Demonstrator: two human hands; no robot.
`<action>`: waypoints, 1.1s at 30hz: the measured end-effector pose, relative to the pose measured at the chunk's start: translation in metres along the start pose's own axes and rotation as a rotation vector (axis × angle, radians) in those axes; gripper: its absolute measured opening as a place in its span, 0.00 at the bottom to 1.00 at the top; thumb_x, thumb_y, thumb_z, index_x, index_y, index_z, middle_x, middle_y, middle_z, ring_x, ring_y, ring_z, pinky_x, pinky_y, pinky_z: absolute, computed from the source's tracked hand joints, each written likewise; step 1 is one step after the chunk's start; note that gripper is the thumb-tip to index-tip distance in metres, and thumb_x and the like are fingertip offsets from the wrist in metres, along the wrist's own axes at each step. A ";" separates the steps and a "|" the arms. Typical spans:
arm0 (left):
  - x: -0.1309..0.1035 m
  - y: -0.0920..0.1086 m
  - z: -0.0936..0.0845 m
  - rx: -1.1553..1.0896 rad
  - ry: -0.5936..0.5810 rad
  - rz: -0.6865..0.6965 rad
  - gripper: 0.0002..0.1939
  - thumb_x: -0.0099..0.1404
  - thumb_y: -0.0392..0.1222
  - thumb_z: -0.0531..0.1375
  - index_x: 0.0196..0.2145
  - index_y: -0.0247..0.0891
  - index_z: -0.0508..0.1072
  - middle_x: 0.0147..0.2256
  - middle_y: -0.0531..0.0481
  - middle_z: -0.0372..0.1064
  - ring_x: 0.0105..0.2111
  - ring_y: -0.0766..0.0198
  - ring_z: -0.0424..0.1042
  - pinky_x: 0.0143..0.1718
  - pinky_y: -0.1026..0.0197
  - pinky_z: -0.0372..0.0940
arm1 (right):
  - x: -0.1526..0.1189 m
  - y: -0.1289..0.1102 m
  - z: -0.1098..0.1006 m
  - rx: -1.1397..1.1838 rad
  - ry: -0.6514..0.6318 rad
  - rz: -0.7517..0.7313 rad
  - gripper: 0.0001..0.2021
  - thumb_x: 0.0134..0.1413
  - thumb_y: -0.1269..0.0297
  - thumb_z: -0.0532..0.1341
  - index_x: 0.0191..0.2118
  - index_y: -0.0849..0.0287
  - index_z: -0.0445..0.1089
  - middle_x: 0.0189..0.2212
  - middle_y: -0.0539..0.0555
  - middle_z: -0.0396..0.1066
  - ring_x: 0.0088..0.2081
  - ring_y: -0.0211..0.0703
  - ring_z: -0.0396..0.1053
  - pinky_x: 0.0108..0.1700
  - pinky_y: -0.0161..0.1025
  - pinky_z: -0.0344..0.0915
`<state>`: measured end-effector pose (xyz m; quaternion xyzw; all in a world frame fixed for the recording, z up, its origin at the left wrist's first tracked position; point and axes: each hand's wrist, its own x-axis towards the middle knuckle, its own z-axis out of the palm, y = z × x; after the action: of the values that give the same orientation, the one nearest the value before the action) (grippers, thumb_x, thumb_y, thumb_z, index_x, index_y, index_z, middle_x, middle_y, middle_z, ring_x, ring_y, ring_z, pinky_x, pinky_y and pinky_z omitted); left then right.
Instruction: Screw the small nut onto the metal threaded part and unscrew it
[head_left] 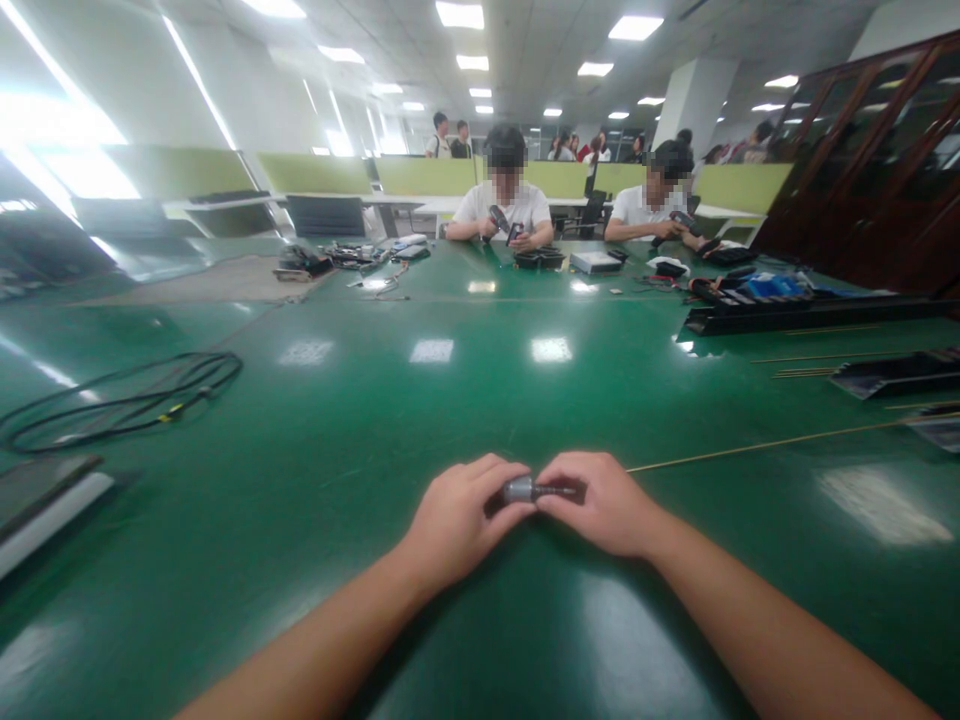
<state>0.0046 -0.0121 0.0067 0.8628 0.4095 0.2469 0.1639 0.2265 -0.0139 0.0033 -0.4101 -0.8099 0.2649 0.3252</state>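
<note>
Low over the green tabletop, my two hands meet at a small grey metal cylinder (518,489) with a thin dark stepped shaft (553,490) sticking out to the right. My left hand (466,508) is closed around the cylinder, thumb below and fingers above. The fingertips of my right hand (604,503) pinch the piece where the shaft meets the cylinder, and the shaft's end points into the palm. A thin brass-coloured rod (750,445) lies to the right; its near end reaches behind my right hand, and I cannot tell whether they touch.
Looped black cable (202,392) and a flat panel (56,510) lie at left. Dark metal channels (795,315) and more thin rods (802,374) are at right. Across the table (480,400), two people in white shirts handle dark tools, with parts and wires around them.
</note>
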 end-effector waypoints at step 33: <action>0.000 -0.007 -0.002 -0.049 0.041 -0.024 0.13 0.68 0.48 0.59 0.49 0.46 0.71 0.44 0.50 0.72 0.43 0.61 0.71 0.44 0.60 0.67 | 0.001 0.005 -0.006 -0.028 0.050 0.057 0.03 0.52 0.67 0.67 0.34 0.58 0.76 0.29 0.51 0.75 0.30 0.41 0.70 0.35 0.36 0.63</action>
<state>-0.0006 -0.0076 0.0053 0.8485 0.4168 0.2723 0.1795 0.2331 -0.0096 0.0042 -0.4440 -0.7931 0.2524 0.3319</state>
